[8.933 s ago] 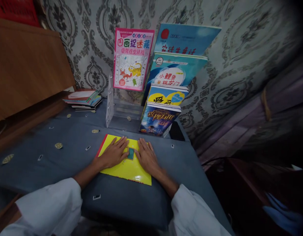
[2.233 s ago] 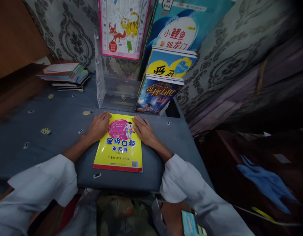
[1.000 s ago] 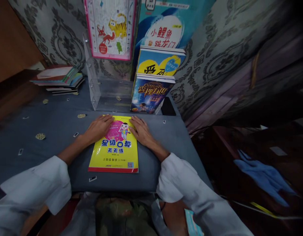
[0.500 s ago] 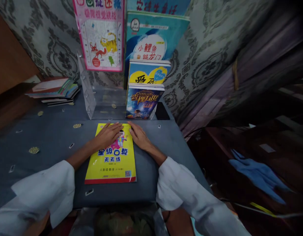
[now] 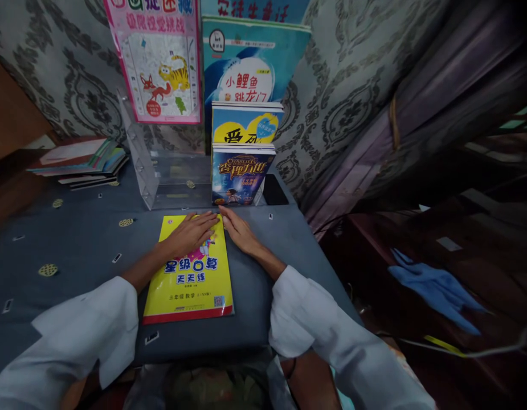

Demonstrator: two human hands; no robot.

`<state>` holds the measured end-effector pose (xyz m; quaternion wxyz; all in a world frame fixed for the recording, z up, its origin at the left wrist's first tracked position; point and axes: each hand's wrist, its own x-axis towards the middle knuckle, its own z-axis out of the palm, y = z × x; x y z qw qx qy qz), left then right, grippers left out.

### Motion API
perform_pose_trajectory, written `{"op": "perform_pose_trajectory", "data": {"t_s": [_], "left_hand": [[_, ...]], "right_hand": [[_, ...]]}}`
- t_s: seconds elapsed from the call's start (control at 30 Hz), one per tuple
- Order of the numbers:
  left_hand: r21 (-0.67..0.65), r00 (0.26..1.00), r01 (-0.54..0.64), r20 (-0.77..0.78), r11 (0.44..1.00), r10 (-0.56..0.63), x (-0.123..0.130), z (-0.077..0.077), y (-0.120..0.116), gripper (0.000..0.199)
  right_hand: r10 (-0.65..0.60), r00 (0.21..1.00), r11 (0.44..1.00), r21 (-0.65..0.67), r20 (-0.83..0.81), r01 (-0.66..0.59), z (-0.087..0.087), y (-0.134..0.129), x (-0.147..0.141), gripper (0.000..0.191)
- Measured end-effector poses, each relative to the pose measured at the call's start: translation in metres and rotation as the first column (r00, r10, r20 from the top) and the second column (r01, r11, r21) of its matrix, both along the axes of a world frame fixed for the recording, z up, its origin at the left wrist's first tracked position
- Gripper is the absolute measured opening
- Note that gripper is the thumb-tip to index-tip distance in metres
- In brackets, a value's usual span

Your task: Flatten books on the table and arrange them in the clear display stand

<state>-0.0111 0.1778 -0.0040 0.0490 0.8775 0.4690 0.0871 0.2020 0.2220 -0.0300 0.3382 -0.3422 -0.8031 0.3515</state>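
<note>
A yellow workbook [image 5: 188, 293] with a red bottom strip lies face up on the grey tablecloth. My left hand [image 5: 193, 234] rests flat across its upper part, fingers stretched toward the top right corner and covering some of the cover picture. At the book's upper right edge is my right hand [image 5: 238, 229], fingers extended and palm turned inward; whether it touches the edge I cannot make out. Just beyond my fingertips, a dark blue book [image 5: 241, 173] stands at the front of a clear acrylic rack [image 5: 137, 156].
Behind it in the rack stand a blue-and-yellow book [image 5: 246, 122], a teal book [image 5: 280, 48] and a pink book [image 5: 158, 74]. Stacked books [image 5: 81, 159] lie at the back left. A black flat object [image 5: 275, 191] sits right of the rack. Blue cloth [image 5: 434, 287] lies beyond the table's right edge.
My left hand has slid slightly right across the cover, toward the top right corner. The whole view has shifted a little, so the table and books appear further left.
</note>
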Motion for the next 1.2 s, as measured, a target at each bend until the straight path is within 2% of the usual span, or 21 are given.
{"op": "perform_pose_trajectory", "data": {"t_s": [0.27, 0.53, 0.93, 1.2], "left_hand": [[-0.004, 0.999, -0.004, 0.036, 1.000, 0.004, -0.001, -0.002, -0.001, 0.058], [-0.008, 0.999, -0.009, 0.035, 1.000, 0.009, -0.002, -0.004, -0.001, 0.055], [-0.052, 0.999, -0.011, 0.029, 0.999, 0.013, -0.003, -0.003, -0.002, 0.054], [-0.060, 0.999, -0.009, 0.047, 0.998, 0.012, -0.003, -0.001, -0.002, 0.052]], "right_hand": [[0.007, 0.991, 0.989, 0.147, 0.133, -0.026, -0.006, -0.005, 0.002, 0.048], [0.008, 0.960, 0.977, 0.204, 0.281, -0.067, -0.004, -0.019, 0.005, 0.051], [0.019, 0.964, 0.964, 0.252, 0.266, -0.088, -0.001, -0.050, 0.018, 0.046], [0.068, 0.956, 0.974, 0.190, 0.285, -0.126, 0.005, -0.079, 0.026, 0.046]]}}
